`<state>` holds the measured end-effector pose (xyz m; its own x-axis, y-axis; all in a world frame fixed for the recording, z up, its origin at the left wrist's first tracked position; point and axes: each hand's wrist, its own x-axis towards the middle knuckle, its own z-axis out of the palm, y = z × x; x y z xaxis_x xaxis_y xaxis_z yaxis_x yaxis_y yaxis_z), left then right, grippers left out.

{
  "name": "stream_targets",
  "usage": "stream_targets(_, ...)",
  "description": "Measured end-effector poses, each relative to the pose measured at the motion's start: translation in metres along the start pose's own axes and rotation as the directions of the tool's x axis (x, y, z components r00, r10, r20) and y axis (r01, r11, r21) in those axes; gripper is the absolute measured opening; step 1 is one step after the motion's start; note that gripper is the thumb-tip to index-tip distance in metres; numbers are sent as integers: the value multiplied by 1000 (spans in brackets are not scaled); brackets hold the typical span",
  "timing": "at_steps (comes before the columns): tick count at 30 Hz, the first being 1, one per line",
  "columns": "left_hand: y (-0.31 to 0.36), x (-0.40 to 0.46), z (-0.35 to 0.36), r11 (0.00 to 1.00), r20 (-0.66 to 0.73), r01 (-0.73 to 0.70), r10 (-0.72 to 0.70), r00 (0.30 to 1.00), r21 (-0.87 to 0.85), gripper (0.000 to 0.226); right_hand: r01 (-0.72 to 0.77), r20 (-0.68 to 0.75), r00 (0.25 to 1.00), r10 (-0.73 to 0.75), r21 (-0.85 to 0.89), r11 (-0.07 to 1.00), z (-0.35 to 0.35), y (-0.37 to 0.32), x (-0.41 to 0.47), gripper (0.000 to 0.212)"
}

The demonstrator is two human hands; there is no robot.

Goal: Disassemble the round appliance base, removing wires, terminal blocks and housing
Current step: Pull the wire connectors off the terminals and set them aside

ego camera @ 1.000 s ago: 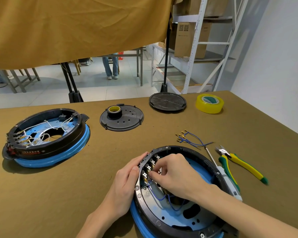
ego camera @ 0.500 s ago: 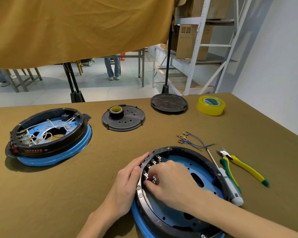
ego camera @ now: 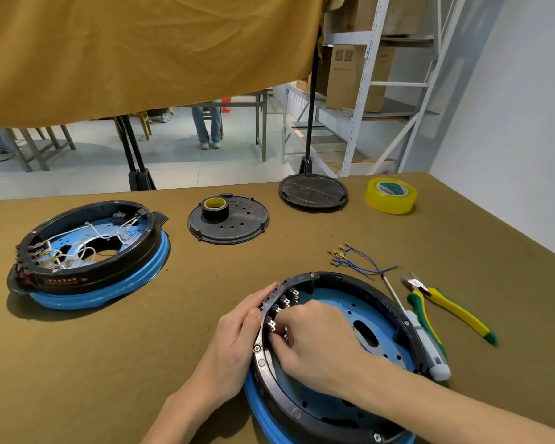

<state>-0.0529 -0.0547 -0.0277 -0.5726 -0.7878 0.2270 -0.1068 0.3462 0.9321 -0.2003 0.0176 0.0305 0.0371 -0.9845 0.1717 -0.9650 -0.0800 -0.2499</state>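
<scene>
While the round base (ego camera: 350, 357) is lying near the front edge of the worktop (ego camera: 141, 347), its black ring is sitting on a blue rim and a blue plate with holes is showing inside. The left hand (ego camera: 234, 341) is pressing flat, with straight fingers, against the outside of the ring. The right hand (ego camera: 314, 341) is reaching inside with curled fingers at the small metal terminal blocks (ego camera: 285, 302); I cannot tell what it is pinching. Loose blue wires (ego camera: 356, 261) are lying just behind the base.
</scene>
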Motion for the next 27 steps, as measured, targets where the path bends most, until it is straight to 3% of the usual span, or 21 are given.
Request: stream_targets(27, -1, 0, -1, 1000, 7, -4, 4, 1000, 0, 54, 17, -3, 1000, -17, 19, 1000, -4, 1, -1, 29)
